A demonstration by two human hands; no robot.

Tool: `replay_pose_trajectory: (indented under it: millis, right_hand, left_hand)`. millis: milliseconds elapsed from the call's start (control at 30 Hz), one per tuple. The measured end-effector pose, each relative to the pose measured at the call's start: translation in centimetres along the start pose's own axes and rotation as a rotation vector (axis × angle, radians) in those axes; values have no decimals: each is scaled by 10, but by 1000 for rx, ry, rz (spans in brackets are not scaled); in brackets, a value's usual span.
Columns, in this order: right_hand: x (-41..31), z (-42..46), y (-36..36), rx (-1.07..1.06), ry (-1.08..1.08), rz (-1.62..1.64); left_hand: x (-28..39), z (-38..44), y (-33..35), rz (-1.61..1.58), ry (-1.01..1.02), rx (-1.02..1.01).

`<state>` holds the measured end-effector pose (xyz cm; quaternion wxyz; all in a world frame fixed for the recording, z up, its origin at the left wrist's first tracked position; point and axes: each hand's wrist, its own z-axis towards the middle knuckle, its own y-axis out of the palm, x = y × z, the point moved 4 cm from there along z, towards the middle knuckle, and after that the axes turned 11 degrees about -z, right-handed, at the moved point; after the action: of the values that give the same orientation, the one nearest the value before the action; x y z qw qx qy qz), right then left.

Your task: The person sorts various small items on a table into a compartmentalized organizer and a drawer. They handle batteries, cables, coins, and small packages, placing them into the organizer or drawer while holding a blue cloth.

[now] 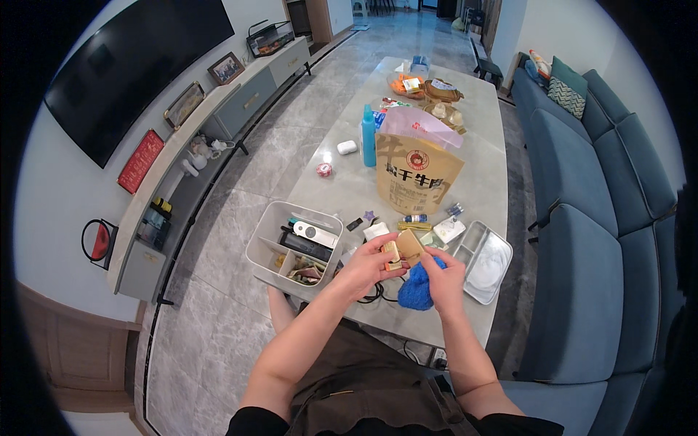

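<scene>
My left hand grips a small cream-and-orange box at the near end of the table. A flat tan card-like piece stands between my two hands, its near edge at my right fingers. Bunched in my right hand is a blue fluffy cloth, hanging below the fingers. To the left stands a white divided storage box with a white remote control, a dark remote and banknotes inside. A divided clear tray lies right of my right hand.
Behind my hands stand a large brown food pouch and a blue bottle. Batteries, a white packet and a black cable lie nearby. A blue sofa runs along the right, a TV cabinet along the left.
</scene>
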<state>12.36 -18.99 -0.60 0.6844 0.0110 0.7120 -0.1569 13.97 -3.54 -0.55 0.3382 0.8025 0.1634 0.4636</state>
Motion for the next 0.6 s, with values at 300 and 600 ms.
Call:
replay_pose_trajectory:
  millis: [300, 600]
  right_hand:
    - [24, -2, 1, -61, 264, 397]
    - [24, -7, -1, -51, 233, 435]
  left_hand:
    - [1, -9, -9, -9, 54, 30]
    - [-10, -7, -15, -91, 117, 67]
